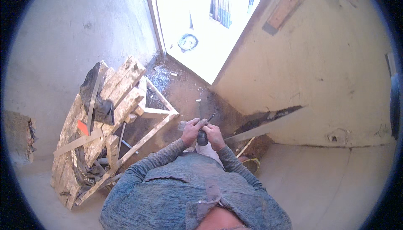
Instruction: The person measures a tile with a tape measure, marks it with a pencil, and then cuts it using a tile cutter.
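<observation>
My left hand (191,130) and my right hand (214,135) are together in front of my body, both closed on a dark tool (202,138) with a rounded body and a thin bit pointing up and right. The left hand's fingers reach over the top of the tool; the right wraps its side. Just beyond them is a slim pale object with a crosspiece (198,101); I cannot tell whether it is held or lies farther off.
A rough wooden scaffold (126,77) stands left, with dark cloth (103,108) and an orange piece (82,127). A long flat board (277,123) slants at right above a bucket (252,166). Ahead, a bright doorway (201,58) shows a bowl (187,42) beyond. Debris (161,77) litters the corner floor.
</observation>
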`<state>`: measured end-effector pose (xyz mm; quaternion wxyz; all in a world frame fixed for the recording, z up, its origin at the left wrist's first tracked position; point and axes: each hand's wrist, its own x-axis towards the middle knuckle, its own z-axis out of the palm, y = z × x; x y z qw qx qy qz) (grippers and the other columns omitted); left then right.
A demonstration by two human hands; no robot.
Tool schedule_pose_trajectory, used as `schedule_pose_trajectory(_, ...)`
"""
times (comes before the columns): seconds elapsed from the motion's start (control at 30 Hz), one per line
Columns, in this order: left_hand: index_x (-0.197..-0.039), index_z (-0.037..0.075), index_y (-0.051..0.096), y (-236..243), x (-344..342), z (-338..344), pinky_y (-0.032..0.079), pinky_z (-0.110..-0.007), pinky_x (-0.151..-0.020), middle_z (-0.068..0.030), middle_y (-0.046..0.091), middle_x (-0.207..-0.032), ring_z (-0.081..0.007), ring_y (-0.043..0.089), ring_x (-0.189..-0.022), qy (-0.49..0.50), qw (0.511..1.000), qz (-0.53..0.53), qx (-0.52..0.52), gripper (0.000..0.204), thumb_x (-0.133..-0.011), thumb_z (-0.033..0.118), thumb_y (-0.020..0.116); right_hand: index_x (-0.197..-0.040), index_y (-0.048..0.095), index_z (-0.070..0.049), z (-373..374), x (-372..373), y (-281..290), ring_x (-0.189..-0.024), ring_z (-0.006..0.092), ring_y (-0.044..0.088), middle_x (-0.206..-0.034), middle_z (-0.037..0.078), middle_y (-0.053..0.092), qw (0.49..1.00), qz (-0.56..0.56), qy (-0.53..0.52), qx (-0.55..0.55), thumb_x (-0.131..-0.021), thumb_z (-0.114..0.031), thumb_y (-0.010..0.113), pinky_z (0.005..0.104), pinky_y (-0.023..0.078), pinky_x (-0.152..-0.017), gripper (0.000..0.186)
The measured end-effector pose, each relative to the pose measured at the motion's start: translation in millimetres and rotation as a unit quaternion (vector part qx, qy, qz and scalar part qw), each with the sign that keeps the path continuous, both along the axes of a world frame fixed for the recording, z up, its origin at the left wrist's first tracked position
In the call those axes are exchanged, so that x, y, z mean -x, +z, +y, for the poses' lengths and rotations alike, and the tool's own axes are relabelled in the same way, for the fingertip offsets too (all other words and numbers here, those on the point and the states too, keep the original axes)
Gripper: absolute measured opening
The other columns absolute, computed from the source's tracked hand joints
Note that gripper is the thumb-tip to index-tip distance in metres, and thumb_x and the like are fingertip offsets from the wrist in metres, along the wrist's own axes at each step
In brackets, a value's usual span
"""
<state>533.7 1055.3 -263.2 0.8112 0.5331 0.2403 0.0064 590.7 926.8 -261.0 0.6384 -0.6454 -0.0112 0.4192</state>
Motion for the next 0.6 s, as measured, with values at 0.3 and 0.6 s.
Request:
schedule_pose_trajectory(0.3, -0.112, 0.000, 0.064, 6.3, -135.5, 80.8, 0.055, -0.033, -0.082, -0.0121, 0.068, -0.106, -0.0179, 0.066, -0.094, 0.129, 0.980, -0.073, 0.129, 0.037, -0.105, 0.033, 0.049, -0.120, 0.066, 0.004, 89.5, -180.6, 38.7, -0.091, 0.0101, 0.063, -0.106, 0.005, 0.068, 0.995, -0.073, 0.041, -0.062, -0.097, -0.014, 0.059, 0.0253, 0.052, -0.079, 0.030)
schedule_pose_trajectory(0.6, -0.099, 0.005, 0.057, 22.0, -213.3, 186.0, 0.056, -0.037, -0.079, -0.0130, 0.067, -0.093, -0.0222, 0.066, -0.086, 0.292, 0.912, -0.080, 0.276, 0.028, -0.104, 0.032, 0.052, -0.119, 0.058, 0.002, 217.6, -334.3, 84.6, -0.078, 0.0138, 0.065, -0.100, 0.011, 0.066, 0.994, -0.063, -0.008, -0.091, -0.095, -0.007, 0.058, 0.0271, 0.057, -0.067, 0.026)
